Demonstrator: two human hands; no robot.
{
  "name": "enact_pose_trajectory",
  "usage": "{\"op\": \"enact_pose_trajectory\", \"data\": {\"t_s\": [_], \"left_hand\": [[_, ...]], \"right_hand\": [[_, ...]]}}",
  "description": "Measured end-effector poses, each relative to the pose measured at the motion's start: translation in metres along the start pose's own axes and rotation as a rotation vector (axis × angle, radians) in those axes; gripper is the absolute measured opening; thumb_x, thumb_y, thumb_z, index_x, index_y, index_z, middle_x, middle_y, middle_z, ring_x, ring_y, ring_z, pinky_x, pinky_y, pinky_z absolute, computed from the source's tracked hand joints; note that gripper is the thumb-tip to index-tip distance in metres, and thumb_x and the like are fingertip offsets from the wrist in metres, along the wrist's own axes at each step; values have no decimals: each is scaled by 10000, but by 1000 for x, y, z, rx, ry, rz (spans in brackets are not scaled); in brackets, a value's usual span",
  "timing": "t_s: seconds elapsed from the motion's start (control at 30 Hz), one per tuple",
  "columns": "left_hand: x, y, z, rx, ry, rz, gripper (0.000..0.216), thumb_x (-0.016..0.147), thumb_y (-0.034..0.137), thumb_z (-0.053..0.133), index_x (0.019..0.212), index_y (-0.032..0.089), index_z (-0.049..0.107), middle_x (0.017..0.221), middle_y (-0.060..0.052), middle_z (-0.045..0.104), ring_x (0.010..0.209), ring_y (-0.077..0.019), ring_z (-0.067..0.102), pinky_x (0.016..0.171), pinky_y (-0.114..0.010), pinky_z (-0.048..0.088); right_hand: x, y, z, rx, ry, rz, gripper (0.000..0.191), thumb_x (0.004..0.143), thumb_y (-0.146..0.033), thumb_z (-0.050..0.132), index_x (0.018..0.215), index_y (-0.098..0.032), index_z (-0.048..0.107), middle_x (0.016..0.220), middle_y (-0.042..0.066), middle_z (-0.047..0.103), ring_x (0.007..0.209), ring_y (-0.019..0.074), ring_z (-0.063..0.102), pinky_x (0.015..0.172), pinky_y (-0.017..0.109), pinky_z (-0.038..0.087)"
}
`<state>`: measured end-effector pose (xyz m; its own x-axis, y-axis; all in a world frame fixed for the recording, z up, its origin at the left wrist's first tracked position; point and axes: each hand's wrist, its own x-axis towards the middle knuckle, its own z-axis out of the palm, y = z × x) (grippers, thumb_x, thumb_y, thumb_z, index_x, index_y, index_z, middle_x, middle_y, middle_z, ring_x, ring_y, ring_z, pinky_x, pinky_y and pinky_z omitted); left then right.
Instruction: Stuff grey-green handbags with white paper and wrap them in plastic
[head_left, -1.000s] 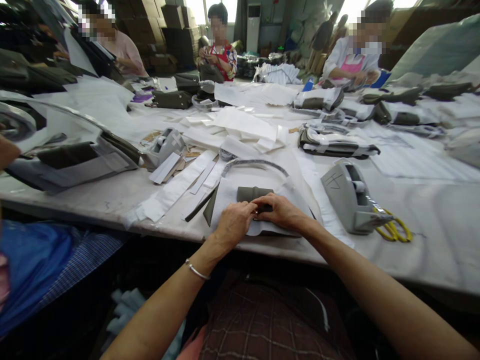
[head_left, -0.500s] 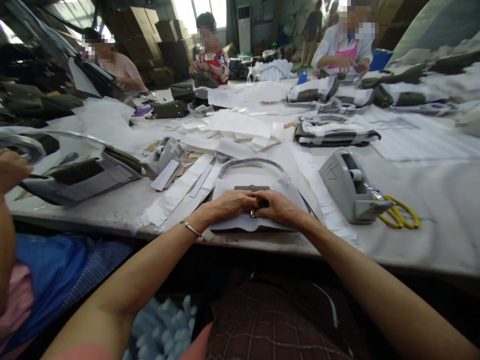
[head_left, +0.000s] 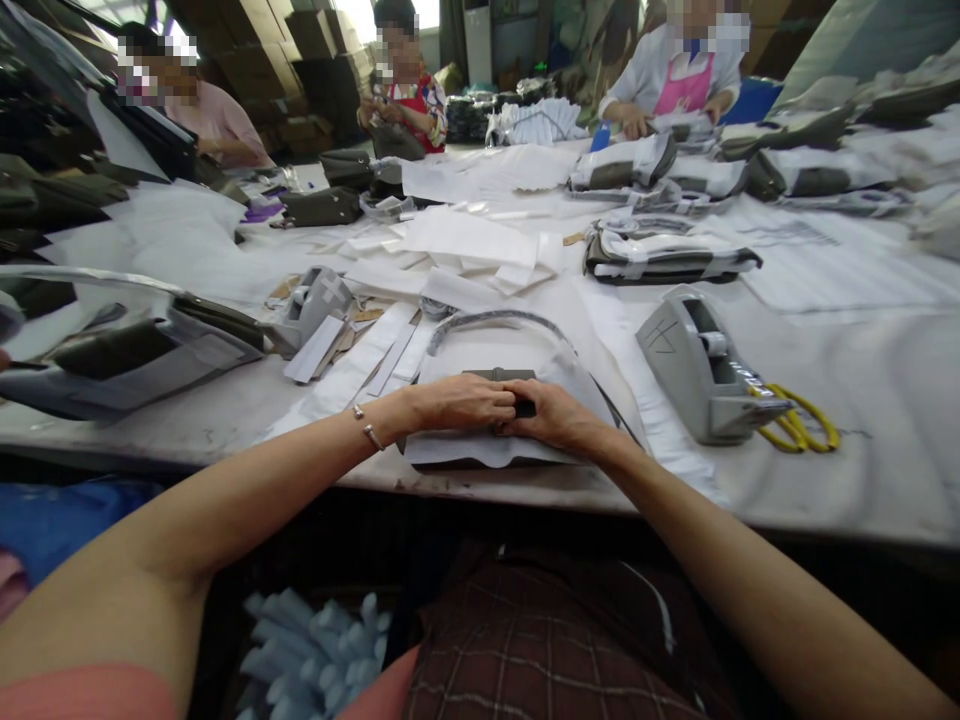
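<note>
A grey handbag (head_left: 495, 376) lies wrapped in white paper (head_left: 480, 450) at the table's near edge, its wrapped handle (head_left: 499, 320) arching behind it. My left hand (head_left: 461, 402) rests on top of the bag with its fingers stretched flat, pointing right. My right hand (head_left: 555, 418) meets it from the right, fingers bent and pinched on a small dark tab (head_left: 525, 408) of the bag between the two hands.
A grey tape dispenser (head_left: 701, 375) and yellow scissors (head_left: 806, 425) sit to the right. A second dispenser (head_left: 311, 300) and loose paper strips (head_left: 360, 365) lie to the left, beside another bag (head_left: 127, 350). Wrapped bags (head_left: 660, 255) and three seated people fill the far side.
The bag's grey flap, raised a second ago, now lies flat under my hands. My left forearm has dropped lower and flatter. A neighbour's hand at the left edge is gone.
</note>
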<state>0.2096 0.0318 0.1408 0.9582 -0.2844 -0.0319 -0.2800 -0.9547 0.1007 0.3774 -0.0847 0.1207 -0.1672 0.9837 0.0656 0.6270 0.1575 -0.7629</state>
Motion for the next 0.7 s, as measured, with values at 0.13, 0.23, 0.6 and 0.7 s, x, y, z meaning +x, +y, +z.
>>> {"op": "enact_pose_trajectory", "data": {"t_s": [0.13,0.23,0.6,0.7], "left_hand": [[3,4,2,102,-19,-26,178,958,110,463,915,178,622,1009,-85,651,949,-191,605,821,-307,504],[2,7,3,177,21,-19,219,969,105,423,899,169,620,983,-93,649,927,-200,609,822,-325,500],[0,9,20,293,105,-148,216,994,153,396,1095,113,583,1121,-138,629,1010,-233,603,823,-353,483],[0,11,26,285,164,-189,207,978,139,425,1125,98,565,1079,-140,639,997,-244,602,827,-364,478]], "right_hand": [[1,4,2,-34,17,14,483,700,-195,816,1161,-225,674,1088,53,720,991,252,645,862,348,487],[1,6,3,-12,22,-1,489,701,-186,810,1167,-238,668,1095,46,720,998,254,642,886,372,490],[0,6,2,29,0,-24,527,714,-180,793,1215,-227,638,1113,46,716,1033,246,636,925,373,474],[0,5,2,35,9,-38,504,708,-161,787,1188,-220,644,1110,45,716,1028,241,638,926,372,470]]}}
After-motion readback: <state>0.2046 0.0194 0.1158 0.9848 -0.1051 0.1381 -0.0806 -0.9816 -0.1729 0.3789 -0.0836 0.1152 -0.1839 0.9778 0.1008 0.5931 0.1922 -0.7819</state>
